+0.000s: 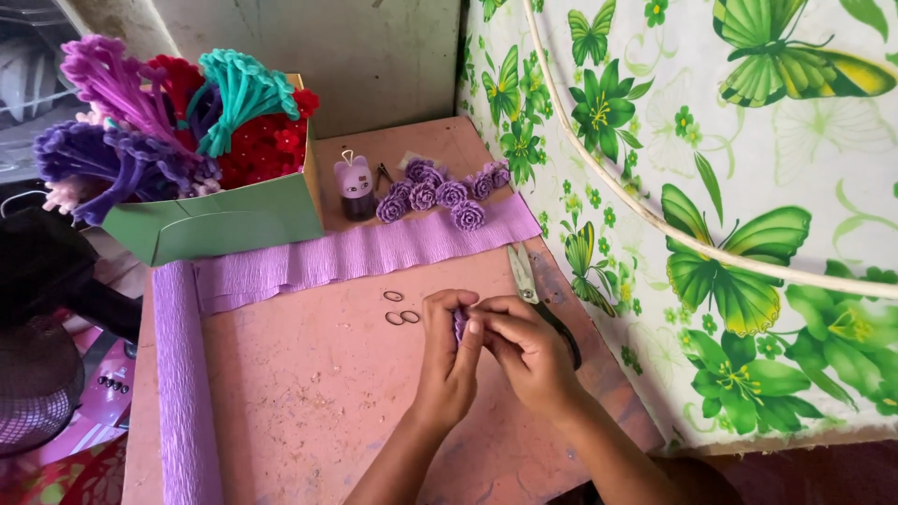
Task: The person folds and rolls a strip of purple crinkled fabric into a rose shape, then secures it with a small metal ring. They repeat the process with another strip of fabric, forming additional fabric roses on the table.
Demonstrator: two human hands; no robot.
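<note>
Fingers: both sets are pinching together on a small purple paper piece (pixel 460 324), the left hand (pixel 447 360) wrapping it from one side, the right hand (pixel 524 351) pressing in from the other.
Paper piece: it is sitting between the fingertips, just above the bench (pixel 309 393), near the middle of the right edge; mostly hidden.
Scissors (pixel 533 295): lying just beyond the right hand, along the right edge.
Rings (pixel 400 310): three small loops resting left of the hands.
Crepe strip (pixel 365 252): stretching across the bench beyond the hands.
Roses (pixel 440 194): finished purple ones clustering near the far edge.
Risk: the thin paper is probably tearing or unrolling easily if the pinch loosens; an elbow could be nudging the scissors off the edge.
</note>
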